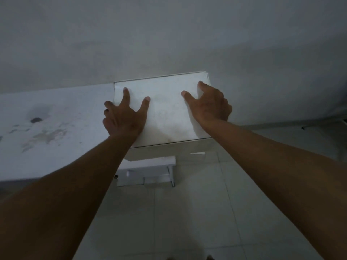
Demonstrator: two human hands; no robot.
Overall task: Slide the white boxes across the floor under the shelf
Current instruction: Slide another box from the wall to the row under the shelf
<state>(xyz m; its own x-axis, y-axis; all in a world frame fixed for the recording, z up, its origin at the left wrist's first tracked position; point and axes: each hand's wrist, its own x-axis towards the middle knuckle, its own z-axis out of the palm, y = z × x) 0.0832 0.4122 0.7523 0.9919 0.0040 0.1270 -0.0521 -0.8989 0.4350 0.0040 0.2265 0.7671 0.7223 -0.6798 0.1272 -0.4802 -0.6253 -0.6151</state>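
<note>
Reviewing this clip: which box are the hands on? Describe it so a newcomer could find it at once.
Start at the grey wall and drop to the stained white shelf along it. At the shelf's right end sits the white box, its top gripped by left hand and right hand. The smaller white piece beneath goes untouched.

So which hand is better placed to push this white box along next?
Probably the left hand: it grips the white box over its left edge beside the shelf. The right hand grips the opposite side.
</note>
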